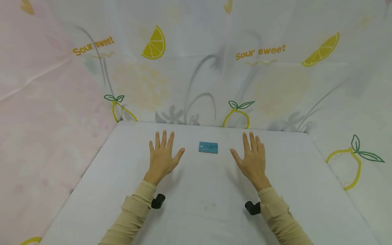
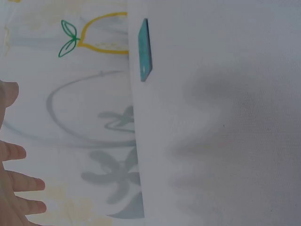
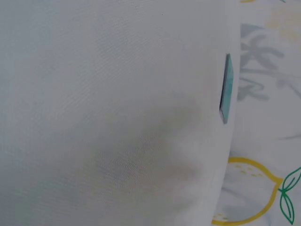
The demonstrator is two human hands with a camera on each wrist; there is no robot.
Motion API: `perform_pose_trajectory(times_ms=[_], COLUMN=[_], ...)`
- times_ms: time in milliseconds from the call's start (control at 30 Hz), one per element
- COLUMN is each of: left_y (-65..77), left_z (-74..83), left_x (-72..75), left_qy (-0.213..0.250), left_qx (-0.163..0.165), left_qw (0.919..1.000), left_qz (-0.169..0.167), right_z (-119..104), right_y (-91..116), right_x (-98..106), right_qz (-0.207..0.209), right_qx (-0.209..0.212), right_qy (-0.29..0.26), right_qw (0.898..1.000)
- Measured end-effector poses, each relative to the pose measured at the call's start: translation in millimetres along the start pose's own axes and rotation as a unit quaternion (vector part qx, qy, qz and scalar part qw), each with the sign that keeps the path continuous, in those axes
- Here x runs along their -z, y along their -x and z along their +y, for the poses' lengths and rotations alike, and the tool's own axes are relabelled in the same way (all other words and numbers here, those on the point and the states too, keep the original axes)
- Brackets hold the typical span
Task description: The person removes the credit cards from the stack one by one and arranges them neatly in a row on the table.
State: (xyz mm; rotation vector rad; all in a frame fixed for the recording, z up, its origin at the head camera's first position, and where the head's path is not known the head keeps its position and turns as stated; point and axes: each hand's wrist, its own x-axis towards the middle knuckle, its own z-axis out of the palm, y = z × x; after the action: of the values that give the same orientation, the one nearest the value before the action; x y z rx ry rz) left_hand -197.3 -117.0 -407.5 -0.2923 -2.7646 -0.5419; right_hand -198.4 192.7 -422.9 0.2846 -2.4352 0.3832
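Note:
A teal card (image 1: 208, 147) with "VIP" printed on it lies flat on the white table, between the two hands and a little beyond them. To its left is my left hand (image 1: 162, 157), fingers spread and straight, holding nothing. My right hand (image 1: 253, 160) is to the right of the card, its fingers also straight and apart from it. In the left wrist view the card (image 2: 145, 50) shows near the table's far edge, with fingertips of the left hand (image 2: 19, 188) at the left border. The right wrist view has the card (image 3: 226, 89) but no part of the hand.
The white table (image 1: 199, 190) reaches back to a cloth backdrop (image 1: 196, 75) printed with lemons and "Sour sweet". Cloth also hangs along the left and right sides. A black wrist device (image 1: 158, 201) sits at the left sleeve, another black device (image 1: 252, 208) at the right.

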Motion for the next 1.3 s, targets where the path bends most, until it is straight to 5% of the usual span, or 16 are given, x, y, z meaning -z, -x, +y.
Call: perform_pose_trajectory(times_ms=[167,267,700,1000,1300], left_y=[-4.1,-8.4,-32.7,-47.2,-69.0], left_z=[-1.2,-2.1,-4.5,-0.7,6.1], left_x=[-0.5,-1.8,-17.1,-34.8,-53.3], left_qy=[0.002,0.004,0.022,0.076,0.105], left_qx=[-0.017,-0.024,-0.030,-0.066,-0.098], left_qw=[0.9987,0.9985,0.9987,0.9886,0.9787], left_qz=[0.047,0.048,-0.036,-0.112,-0.147], right_z=[1.8,2.9,9.1,9.0,5.3], right_y=[-3.4,-6.5,-25.3,-33.6,-46.1], right_x=[-3.8,-5.3,-20.2,-38.4,-61.5], right_qz=[0.022,0.023,-0.084,-0.201,-0.267], right_qx=[0.018,0.021,0.037,0.024,-0.008], right_qy=[-0.002,0.001,-0.055,-0.136,-0.171], right_qw=[1.000,1.000,0.994,0.970,0.948])
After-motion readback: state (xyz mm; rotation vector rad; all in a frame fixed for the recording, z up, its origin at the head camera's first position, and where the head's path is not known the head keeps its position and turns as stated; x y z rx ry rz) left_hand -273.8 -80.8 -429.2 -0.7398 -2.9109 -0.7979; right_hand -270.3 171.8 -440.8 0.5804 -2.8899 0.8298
